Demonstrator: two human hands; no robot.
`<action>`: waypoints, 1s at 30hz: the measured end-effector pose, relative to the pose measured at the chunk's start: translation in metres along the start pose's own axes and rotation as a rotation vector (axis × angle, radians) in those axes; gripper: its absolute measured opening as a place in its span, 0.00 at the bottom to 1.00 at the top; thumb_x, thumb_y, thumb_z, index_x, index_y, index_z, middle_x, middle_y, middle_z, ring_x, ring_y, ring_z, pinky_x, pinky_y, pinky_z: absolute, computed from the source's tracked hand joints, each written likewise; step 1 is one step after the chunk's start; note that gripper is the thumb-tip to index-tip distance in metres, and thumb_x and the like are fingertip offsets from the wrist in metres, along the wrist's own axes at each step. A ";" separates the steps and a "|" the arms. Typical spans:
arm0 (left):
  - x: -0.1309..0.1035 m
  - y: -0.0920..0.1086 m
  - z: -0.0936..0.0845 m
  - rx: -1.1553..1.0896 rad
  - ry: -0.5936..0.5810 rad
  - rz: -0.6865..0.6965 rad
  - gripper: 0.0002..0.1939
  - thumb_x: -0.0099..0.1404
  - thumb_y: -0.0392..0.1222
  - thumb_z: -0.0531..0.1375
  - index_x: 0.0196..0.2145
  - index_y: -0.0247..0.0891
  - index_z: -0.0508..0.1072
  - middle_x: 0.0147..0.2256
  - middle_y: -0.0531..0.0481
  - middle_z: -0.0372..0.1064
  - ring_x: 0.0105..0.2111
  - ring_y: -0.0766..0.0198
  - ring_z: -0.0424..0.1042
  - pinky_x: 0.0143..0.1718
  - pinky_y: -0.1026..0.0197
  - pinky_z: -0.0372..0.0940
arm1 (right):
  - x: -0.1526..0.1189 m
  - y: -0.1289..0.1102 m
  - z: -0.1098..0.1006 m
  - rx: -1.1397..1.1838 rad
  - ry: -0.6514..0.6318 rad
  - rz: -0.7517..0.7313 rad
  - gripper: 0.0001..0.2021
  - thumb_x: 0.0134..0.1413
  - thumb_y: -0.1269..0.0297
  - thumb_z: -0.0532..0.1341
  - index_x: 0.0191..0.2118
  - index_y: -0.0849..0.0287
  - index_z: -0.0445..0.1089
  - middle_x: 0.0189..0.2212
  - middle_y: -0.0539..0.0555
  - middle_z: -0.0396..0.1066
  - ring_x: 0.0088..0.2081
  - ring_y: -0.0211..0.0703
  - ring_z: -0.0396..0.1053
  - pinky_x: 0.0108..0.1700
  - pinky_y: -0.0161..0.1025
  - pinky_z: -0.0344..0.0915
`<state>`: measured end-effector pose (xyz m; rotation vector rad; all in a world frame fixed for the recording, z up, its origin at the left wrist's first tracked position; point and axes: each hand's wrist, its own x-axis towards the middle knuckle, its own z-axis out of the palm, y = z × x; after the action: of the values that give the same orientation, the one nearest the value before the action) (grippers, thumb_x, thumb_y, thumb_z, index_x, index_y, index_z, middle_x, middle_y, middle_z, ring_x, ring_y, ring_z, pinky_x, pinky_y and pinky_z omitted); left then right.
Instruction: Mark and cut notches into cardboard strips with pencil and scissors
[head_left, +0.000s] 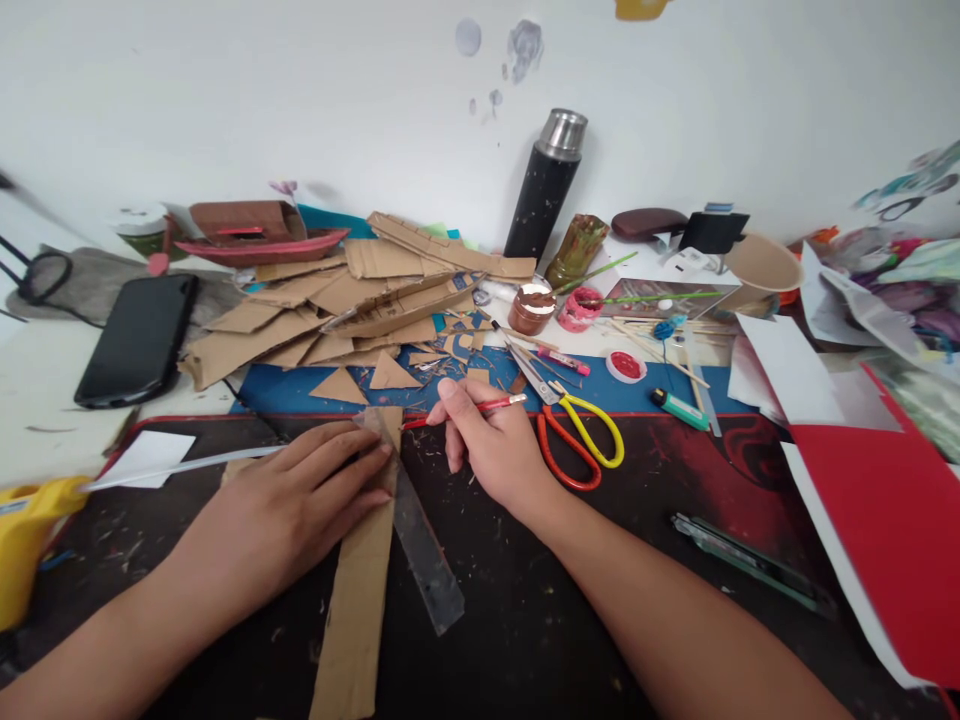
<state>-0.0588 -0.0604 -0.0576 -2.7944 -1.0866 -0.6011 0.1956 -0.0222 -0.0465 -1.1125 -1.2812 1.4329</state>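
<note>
L hand (300, 495) flat, fingers out, gripping nothing, resting on clear ruler (429, 560) & cardboard strip (356, 600), lower ctr-left of frame. Ruler slants over strip's top end, its low end off to the right. R hand (495, 445), ctr, grips red pencil (495, 404), tip near strip's upper end. Scissors (553, 395) just R of ctr; cutter (750, 562) lower R; phone (139, 335) mid-L.

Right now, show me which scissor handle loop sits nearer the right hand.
The red loop, lower in view, is nearer the right hand, which holds a red pencil; the yellow loop lies farther right.
</note>
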 end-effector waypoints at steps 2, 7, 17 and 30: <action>0.000 0.001 0.000 -0.004 0.007 0.008 0.20 0.86 0.50 0.56 0.60 0.39 0.82 0.57 0.41 0.83 0.59 0.43 0.81 0.55 0.42 0.81 | 0.000 0.000 0.000 0.004 0.005 0.005 0.27 0.74 0.35 0.62 0.33 0.55 0.74 0.16 0.43 0.66 0.17 0.35 0.64 0.24 0.34 0.62; -0.002 -0.001 -0.001 -0.036 -0.001 0.005 0.20 0.86 0.50 0.54 0.61 0.43 0.82 0.58 0.43 0.84 0.61 0.43 0.81 0.56 0.42 0.82 | 0.000 -0.001 0.000 0.001 0.014 0.022 0.27 0.74 0.35 0.61 0.33 0.55 0.74 0.15 0.43 0.66 0.17 0.35 0.64 0.24 0.34 0.61; -0.001 0.000 -0.002 -0.033 -0.005 -0.014 0.23 0.85 0.54 0.56 0.64 0.41 0.80 0.59 0.41 0.83 0.61 0.43 0.81 0.57 0.41 0.81 | -0.001 -0.002 0.000 -0.006 0.010 0.017 0.27 0.75 0.36 0.61 0.34 0.55 0.74 0.16 0.43 0.66 0.17 0.35 0.64 0.24 0.34 0.61; -0.002 0.001 0.000 -0.032 -0.011 -0.039 0.24 0.85 0.55 0.56 0.66 0.41 0.79 0.60 0.39 0.82 0.61 0.41 0.81 0.55 0.40 0.82 | -0.001 -0.002 0.001 -0.009 0.006 0.020 0.27 0.75 0.36 0.61 0.34 0.55 0.74 0.16 0.43 0.66 0.17 0.35 0.64 0.24 0.34 0.60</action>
<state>-0.0595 -0.0627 -0.0580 -2.8129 -1.1459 -0.6132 0.1954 -0.0234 -0.0445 -1.1383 -1.2769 1.4390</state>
